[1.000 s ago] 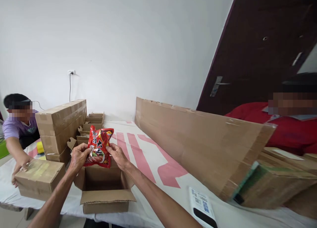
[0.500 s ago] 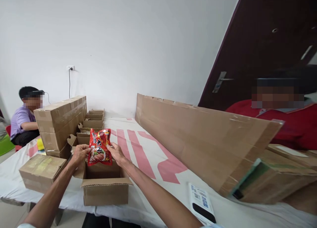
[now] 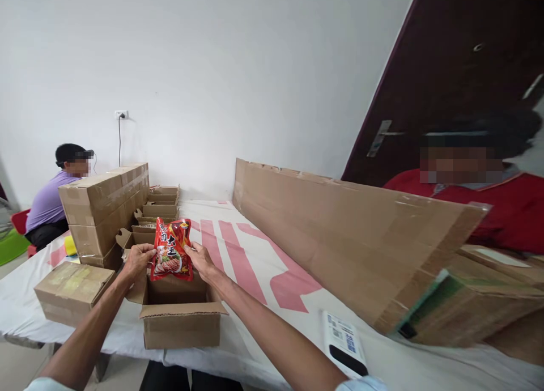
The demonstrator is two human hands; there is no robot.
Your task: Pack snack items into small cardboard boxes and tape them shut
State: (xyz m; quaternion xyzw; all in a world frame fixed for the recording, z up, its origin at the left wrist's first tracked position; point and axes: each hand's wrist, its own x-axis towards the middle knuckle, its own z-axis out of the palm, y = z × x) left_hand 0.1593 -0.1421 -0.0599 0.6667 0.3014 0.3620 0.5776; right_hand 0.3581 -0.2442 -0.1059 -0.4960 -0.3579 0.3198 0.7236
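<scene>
Both my hands hold a red snack packet (image 3: 170, 251) upright by its side edges, just above an open cardboard box (image 3: 181, 317) at the table's near edge. My left hand (image 3: 136, 260) pinches the packet's left edge and my right hand (image 3: 199, 260) pinches its right edge. The box's flaps stand open; its inside is in shadow.
A taped shut box (image 3: 70, 292) lies left of the open one. Stacked sealed cartons (image 3: 102, 209) and several open boxes (image 3: 159, 207) stand behind. A long flat carton (image 3: 348, 243) runs along the right. A phone (image 3: 345, 345) lies near me. A person in purple (image 3: 51, 201) sits left, one in red (image 3: 488, 204) right.
The person in purple has drawn their hand off the taped box and turned away. My hands and the packet have stayed above the open box.
</scene>
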